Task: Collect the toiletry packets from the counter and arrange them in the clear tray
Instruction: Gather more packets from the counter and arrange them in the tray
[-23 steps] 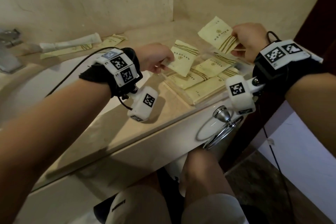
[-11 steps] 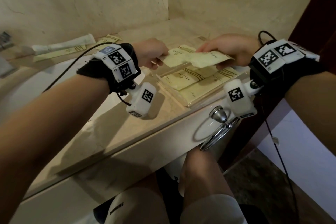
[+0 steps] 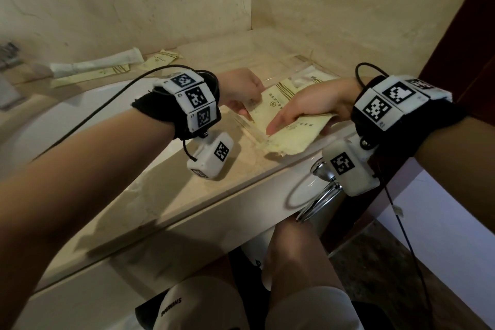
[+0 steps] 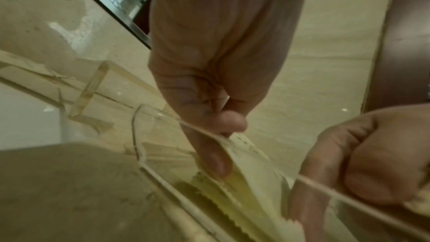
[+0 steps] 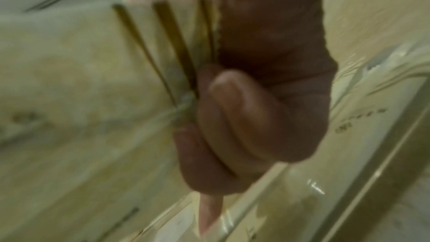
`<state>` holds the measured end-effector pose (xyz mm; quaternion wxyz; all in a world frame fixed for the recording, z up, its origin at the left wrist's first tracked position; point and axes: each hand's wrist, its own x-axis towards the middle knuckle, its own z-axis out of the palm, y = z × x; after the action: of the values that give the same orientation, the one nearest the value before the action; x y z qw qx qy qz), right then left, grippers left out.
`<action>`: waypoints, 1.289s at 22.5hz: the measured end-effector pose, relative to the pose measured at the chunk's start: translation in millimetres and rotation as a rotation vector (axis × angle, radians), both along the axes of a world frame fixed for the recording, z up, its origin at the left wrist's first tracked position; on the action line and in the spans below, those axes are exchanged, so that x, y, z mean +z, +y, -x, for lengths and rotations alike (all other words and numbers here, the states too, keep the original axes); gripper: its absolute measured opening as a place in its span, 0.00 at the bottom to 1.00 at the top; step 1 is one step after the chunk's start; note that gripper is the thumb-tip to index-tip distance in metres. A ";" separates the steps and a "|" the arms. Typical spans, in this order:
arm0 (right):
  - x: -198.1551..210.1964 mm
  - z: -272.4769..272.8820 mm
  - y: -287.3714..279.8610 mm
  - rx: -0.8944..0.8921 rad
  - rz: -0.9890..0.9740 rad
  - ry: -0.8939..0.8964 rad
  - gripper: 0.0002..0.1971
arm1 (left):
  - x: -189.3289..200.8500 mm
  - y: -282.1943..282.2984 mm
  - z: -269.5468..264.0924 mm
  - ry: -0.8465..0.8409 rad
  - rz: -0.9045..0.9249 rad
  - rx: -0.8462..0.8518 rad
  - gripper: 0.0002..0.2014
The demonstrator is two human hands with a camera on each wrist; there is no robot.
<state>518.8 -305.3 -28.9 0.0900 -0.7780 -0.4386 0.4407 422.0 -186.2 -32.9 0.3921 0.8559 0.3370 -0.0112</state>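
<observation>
From the head camera both hands meet over the clear tray (image 3: pixel 242 122) at the right end of the counter (image 3: pixel 150 190). The left hand (image 3: pixel 242 91) has its fingers curled round the far edge of a pale yellow packet (image 3: pixel 270 104), while the right hand (image 3: pixel 313 104) lies on a second packet (image 3: pixel 292 136), index finger stretched toward the tray's near corner. The left wrist view adds what the head view cannot: the left thumb (image 4: pixel 216 159) pressing the packet (image 4: pixel 244 168) against the curled fingers just inside the tray's rim (image 4: pixel 149 168), with the right hand (image 4: pixel 363 157) close beside it, fingers folded. The right wrist view shows the right hand (image 5: pixel 253 98) with thumb clamped over gold-striped packet ends (image 5: pixel 177 43) and one finger pointing down at packets (image 5: pixel 363 117) lying flat in the tray.

The counter is beige marble with a matching backsplash; a white basin (image 3: pixel 88 120) is sunk in it to the left, and a chrome towel ring (image 3: pixel 318 193) hangs on its front edge. Behind the basin lie a white tube (image 3: pixel 99 63) and more yellow packets (image 3: pixel 158 59), well apart from the tray. A mirror's lower edge runs along the top, and dark wood stands at the right.

The right wrist picture is blurred, so the count of packets pinched there cannot be told. The tray's far side is hidden behind the hands, and print on the packets is unreadable
</observation>
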 end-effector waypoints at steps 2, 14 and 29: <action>-3.7 0.0 -1.4 0.037 0.019 -0.018 0.18 | -1.2 -4.0 -2.9 0.012 -0.067 0.002 0.07; -2.5 -1.2 -1.9 0.081 -0.003 -0.098 0.18 | -4.8 -5.4 1.1 0.025 -0.480 -0.289 0.24; 13.5 -52.3 -27.5 -0.798 -0.625 0.156 0.16 | -10.0 -13.7 3.8 0.205 -0.461 -0.592 0.37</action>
<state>571.1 -332.8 -15.4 0.5119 -0.7856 -0.2103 0.2768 418.2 -199.8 -42.9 0.1336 0.9762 0.1065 -0.1332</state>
